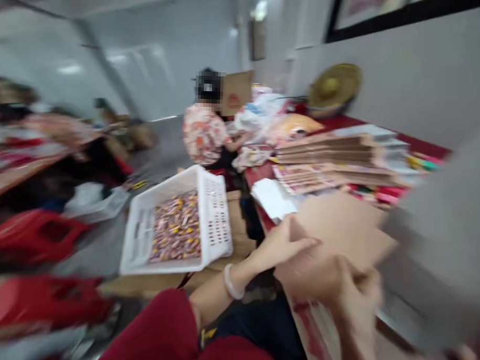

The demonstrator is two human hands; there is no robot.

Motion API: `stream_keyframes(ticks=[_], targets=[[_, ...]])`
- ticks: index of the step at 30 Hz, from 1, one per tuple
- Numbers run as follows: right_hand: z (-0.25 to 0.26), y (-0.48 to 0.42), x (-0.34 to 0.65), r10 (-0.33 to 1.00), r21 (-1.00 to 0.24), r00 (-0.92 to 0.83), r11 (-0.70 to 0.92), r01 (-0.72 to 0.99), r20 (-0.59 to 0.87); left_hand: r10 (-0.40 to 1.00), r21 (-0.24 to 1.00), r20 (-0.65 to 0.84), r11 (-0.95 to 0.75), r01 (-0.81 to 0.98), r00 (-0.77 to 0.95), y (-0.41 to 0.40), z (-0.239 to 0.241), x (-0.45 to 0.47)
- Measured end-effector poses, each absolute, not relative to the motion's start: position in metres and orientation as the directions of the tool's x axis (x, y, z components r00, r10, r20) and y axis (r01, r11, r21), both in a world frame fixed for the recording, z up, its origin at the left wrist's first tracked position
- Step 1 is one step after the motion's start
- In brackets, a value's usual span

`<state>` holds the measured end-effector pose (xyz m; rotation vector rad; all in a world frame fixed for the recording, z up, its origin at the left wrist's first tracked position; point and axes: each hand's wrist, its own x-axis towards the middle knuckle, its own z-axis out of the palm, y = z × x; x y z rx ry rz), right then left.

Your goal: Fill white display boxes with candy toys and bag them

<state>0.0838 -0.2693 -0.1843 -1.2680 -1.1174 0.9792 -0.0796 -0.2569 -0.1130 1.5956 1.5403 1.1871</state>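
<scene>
— What do we have nearest to us?
— Our two hands, both closed on a cardboard sheet [341, 225]. The left hand [285, 250] pinches its left edge, thumb on top. The right hand [354, 299] curls round the near corner, at about five o'clock from the left. Gripping at two points probably keeps the limp sheet flat.
— And where does the sheet sit?
— Low over the near end of the table [259, 175], tilted a little. The blur is heavy, so we cannot tell whether its far edge touches the table. A pale bracelet [231, 282] rings our left wrist, with the red sleeve [159, 329] below it at seven o'clock.
— What lies beside us?
— At nine o'clock from the hands there is a white plastic crate [217, 221] of wrapped sweets [177, 227], resting on brown cartons [238, 232]. We judge it is kept within arm's reach on purpose. Red stools [37, 236] stand further out the same way.
— And beyond?
— At twelve o'clock lie white papers [273, 197], then a stack of flat cartons [328, 146] piled on the table, likely left unfolded to save room. Further off, at eleven o'clock, a co-worker [204, 131] in a patterned shirt sits at the table's far end. A straw hat [333, 89] leans on the wall [424, 76] at one o'clock.
</scene>
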Motion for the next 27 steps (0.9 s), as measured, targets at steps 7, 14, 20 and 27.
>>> stream_keyframes(ticks=[7,14,20,27], targets=[[-0.179,-0.279,0.086,0.920,-0.966,0.357,-0.074,-0.246,-0.162,0.998,0.999,-0.039,0.037,0.037,0.046,-0.261,-0.151,-0.058],[-0.179,-0.286,0.083,0.931,-0.754,0.046,-0.264,-0.601,-0.362,0.955,0.972,-0.210,0.228,-0.061,0.211,-0.271,-0.158,-0.049],[-0.187,-0.283,0.078,0.846,-0.710,0.338,-0.065,-0.701,-0.412,0.966,0.984,-0.098,0.058,0.171,0.239,-0.277,-0.164,-0.060],[-0.201,-0.289,0.120,0.843,-0.921,0.467,-0.080,-0.382,-0.268,0.799,0.918,-0.351,0.191,0.347,0.488,-0.283,-0.177,-0.067]])
